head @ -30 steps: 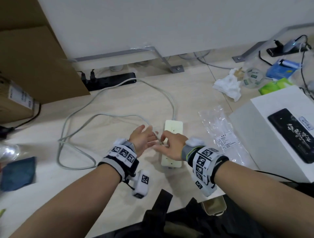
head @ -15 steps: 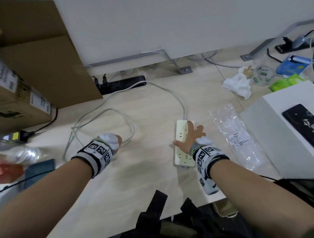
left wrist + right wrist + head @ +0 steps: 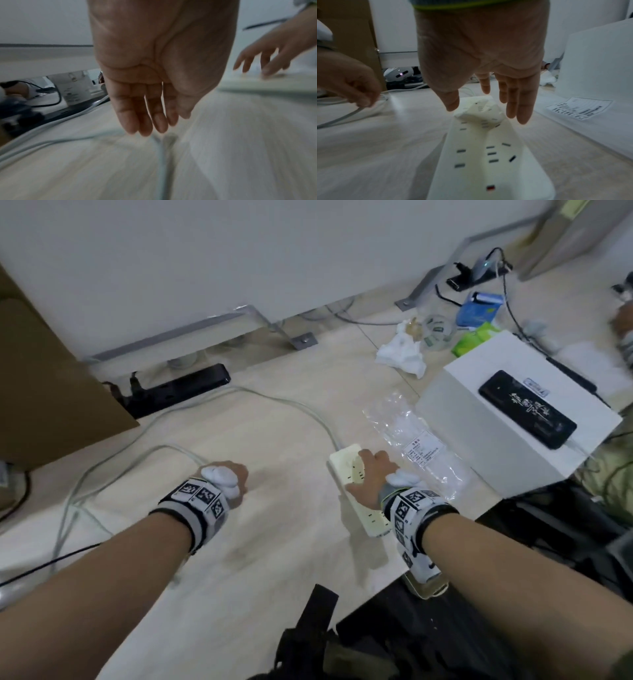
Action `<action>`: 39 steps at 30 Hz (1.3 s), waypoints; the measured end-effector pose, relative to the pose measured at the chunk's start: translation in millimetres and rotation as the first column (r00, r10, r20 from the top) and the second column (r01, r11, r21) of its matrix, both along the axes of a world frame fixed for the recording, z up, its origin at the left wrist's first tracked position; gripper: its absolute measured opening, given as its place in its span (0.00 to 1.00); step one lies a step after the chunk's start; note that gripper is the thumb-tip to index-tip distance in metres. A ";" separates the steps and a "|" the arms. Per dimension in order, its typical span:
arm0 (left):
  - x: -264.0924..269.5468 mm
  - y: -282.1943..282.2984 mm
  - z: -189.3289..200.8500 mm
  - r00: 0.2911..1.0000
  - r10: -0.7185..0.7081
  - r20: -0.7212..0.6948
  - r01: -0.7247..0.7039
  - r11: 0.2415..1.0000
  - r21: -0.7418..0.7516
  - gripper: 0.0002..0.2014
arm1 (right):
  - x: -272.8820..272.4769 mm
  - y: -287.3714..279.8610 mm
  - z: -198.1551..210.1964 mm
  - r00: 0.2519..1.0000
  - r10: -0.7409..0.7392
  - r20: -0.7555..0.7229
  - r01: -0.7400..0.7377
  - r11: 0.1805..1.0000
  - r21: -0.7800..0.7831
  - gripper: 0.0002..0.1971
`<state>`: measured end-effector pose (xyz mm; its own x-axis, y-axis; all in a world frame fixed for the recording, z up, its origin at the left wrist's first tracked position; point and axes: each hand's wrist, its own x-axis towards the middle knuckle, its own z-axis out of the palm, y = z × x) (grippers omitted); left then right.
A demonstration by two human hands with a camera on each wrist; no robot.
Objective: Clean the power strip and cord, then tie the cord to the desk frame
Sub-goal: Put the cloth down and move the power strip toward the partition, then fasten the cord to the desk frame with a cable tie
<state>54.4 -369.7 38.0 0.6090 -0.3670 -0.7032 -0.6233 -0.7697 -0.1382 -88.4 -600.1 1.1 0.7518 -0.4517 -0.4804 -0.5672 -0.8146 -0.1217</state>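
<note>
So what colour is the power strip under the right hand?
Cream-white power strip, clearest in the right wrist view.

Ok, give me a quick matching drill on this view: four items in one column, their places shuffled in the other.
1 white power strip
2 black power strip
3 clear plastic bag
4 black device

A on top of the white box
B below the right hand
C by the wall, near the desk frame
D flat between strip 1 and the box

Pairs: 1-B, 2-C, 3-D, 4-A
</note>
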 end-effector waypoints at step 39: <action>44.9 -175.6 -41.3 0.917 0.346 -0.200 -0.386 0.632 -0.672 0.31 | 220.4 -137.7 57.3 0.980 0.163 0.116 -0.177 0.976 0.127 0.08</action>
